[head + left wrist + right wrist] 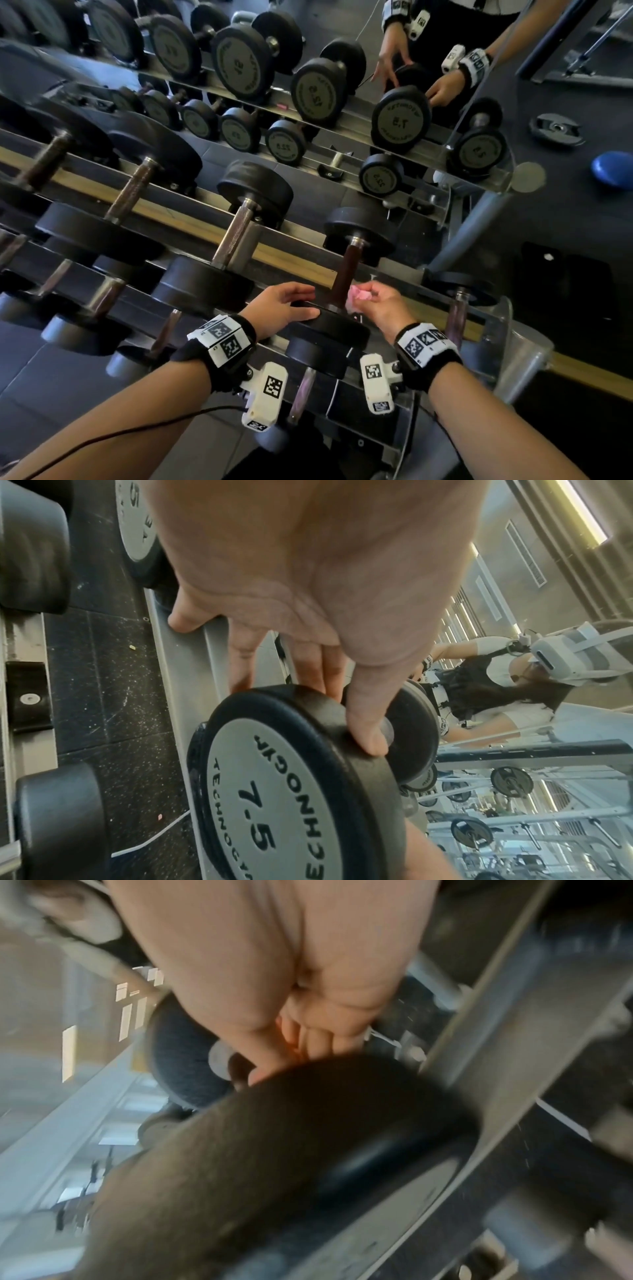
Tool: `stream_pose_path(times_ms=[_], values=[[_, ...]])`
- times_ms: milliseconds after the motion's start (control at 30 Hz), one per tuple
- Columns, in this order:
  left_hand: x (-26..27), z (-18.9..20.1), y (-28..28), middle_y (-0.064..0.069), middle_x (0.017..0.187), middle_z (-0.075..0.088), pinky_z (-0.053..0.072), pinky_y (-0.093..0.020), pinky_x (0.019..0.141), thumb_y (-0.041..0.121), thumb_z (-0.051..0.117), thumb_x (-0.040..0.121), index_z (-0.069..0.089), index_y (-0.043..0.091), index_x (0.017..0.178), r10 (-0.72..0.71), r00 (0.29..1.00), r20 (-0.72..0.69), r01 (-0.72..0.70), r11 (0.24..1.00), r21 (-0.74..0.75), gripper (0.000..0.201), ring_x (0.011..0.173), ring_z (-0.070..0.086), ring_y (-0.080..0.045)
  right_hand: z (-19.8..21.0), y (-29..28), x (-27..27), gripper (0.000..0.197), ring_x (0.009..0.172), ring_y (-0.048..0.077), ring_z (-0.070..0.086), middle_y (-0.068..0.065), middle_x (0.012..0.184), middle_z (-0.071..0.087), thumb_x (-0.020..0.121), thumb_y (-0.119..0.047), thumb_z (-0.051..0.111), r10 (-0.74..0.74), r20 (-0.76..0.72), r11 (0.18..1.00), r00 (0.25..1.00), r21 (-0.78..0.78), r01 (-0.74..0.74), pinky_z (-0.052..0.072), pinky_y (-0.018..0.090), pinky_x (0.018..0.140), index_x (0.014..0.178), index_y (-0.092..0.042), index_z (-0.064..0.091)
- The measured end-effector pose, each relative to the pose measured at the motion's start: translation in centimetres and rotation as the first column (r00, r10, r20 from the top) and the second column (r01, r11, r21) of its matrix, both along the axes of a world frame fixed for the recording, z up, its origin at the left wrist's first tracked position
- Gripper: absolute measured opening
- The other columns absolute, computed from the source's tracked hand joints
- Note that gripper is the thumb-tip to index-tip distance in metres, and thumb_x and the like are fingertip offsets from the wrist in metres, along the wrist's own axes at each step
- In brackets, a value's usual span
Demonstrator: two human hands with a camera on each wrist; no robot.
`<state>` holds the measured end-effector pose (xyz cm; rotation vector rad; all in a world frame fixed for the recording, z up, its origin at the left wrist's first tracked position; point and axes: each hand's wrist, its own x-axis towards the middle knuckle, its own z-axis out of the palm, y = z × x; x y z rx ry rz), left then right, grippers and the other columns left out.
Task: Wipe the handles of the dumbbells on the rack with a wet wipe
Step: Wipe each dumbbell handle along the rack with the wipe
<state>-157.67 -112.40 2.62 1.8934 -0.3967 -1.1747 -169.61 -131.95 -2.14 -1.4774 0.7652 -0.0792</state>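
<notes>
Head view: left hand (286,306) lies on the near head (337,327) of a dumbbell on the top rail of the rack (479,329), fingers spread along the rim, thumb over the top. Right hand (385,303) is just right of that dumbbell's handle (346,272), fingers curled, pinching a crumpled pink wipe (358,296) against the lower end of the handle. The handle looks dark, unlike the bright knurled one to its left (236,233).

Left wrist view adds what the head view lacks: the head (291,785) under the hand (308,574) is marked 7.5, with a brand name round a grey face. Thumb (366,723) hooks over the rim, fingers (240,664) reach behind it. The wipe is out of sight here. A mirror shows the person wearing a headset.

Right wrist view is blurred: fingers (318,1039) bunched tight behind a dark head (291,1150), a hint of pink between them; the wipe itself cannot be made out.

Count, head view only: top rail holds five handles in clear sight, the rightmost (455,315) short and purplish; further ones at far left are blurred. Lower rail shows about four more, part hidden. Two hands, one wipe. The mirror (342,68) behind repeats the rack, and one blue ball (613,168) lies on the floor.
</notes>
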Motion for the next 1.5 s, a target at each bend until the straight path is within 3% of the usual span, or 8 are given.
stream_pose_path(times_ms=[367,533,667,867,1033,1267,1400,1500], values=[[-2.0,4.6,-3.8,0.030,0.097,0.064,0.046,-0.011,0.082,0.054,0.080,0.067,0.064,0.060,0.088,0.011,0.912,0.409,0.085,0.973,-0.215,0.028,0.093,0.061,0.007,9.9,1.7,-1.9,0.019,0.088,0.031,0.073,0.021,0.094,0.073,0.088,-0.015,0.072,-0.067,0.048,0.986,0.997,-0.151,0.073,0.061,0.042,0.079,0.096,-0.003,0.060],[-1.4,4.7,-5.4,0.018,0.089,0.074,0.050,-0.016,0.078,0.031,0.085,0.072,0.070,0.040,0.058,0.105,0.944,0.313,0.004,0.944,-0.329,0.022,0.085,0.068,0.002,11.3,2.3,-3.8,0.022,0.085,0.026,0.074,0.020,0.093,0.074,0.087,-0.006,0.072,-0.115,0.069,0.992,0.991,-0.035,0.117,0.062,0.035,0.074,0.101,-0.004,0.054],[-1.1,5.1,-6.0,-0.004,0.090,0.076,0.059,-0.040,0.082,0.021,0.078,0.083,0.073,0.024,0.068,0.033,0.990,0.135,0.020,0.927,-0.374,0.016,0.086,0.073,-0.025,11.0,1.9,-5.9,0.019,0.084,0.020,0.074,0.007,0.088,0.077,0.088,-0.002,0.070,-0.048,0.039,0.988,0.998,-0.142,0.053,0.059,0.029,0.071,0.102,-0.013,0.063],[-2.2,6.5,-7.3,-0.007,0.080,0.070,0.057,-0.029,0.060,0.019,0.067,0.093,0.060,0.009,0.090,-0.047,0.990,0.132,0.089,0.941,-0.327,0.012,0.067,0.069,-0.017,11.2,2.5,-7.6,0.013,0.084,0.009,0.068,-0.005,0.087,0.074,0.093,-0.013,0.067,0.004,0.040,0.965,0.999,-0.263,0.007,0.052,0.025,0.081,0.089,-0.025,0.071],[-3.4,7.1,-7.7,0.005,0.102,0.066,0.052,-0.027,0.086,0.016,0.073,0.087,0.064,0.017,0.097,0.109,0.907,0.406,0.089,0.894,-0.439,0.013,0.094,0.063,-0.014,11.3,1.2,-8.6,0.007,0.083,0.025,0.072,0.014,0.090,0.076,0.091,-0.011,0.069,-0.200,0.083,0.946,0.976,-0.244,0.215,0.056,0.045,0.081,0.092,-0.010,0.062],[-5.7,6.1,-8.6,0.024,0.150,0.030,0.013,-0.026,0.117,0.045,0.084,0.070,0.059,0.044,0.129,-0.335,0.676,0.656,0.495,0.866,-0.068,0.064,0.134,0.016,-0.005,11.6,-0.2,-9.9,0.011,0.086,0.033,0.071,0.015,0.089,0.075,0.095,-0.020,0.064,-0.131,0.042,0.946,0.990,-0.294,0.138,0.056,0.044,0.083,0.087,-0.015,0.071],[-7.1,6.0,-9.9,0.017,0.126,0.063,0.042,-0.030,0.106,0.042,0.079,0.077,0.076,0.035,0.102,-0.344,0.726,0.595,0.477,0.875,-0.077,0.026,0.117,0.053,-0.002,11.7,-2.0,-11.8,0.014,0.065,0.012,0.067,0.020,0.090,0.072,0.095,-0.018,0.065,-0.105,0.029,0.967,0.994,-0.231,0.109,0.056,0.026,0.061,0.083,-0.012,0.070],[-8.7,5.8,-10.8,0.013,0.089,0.074,0.054,-0.021,0.080,0.036,0.077,0.081,0.076,0.033,0.085,-0.309,0.823,0.476,0.401,0.910,-0.104,0.005,0.083,0.065,0.002,11.5,-3.4,-13.5,0.026,0.086,0.016,0.069,0.009,0.102,0.070,0.087,-0.038,0.072,-0.105,-0.014,0.964,0.994,-0.248,0.099,0.059,0.037,0.076,0.101,-0.018,0.062]])
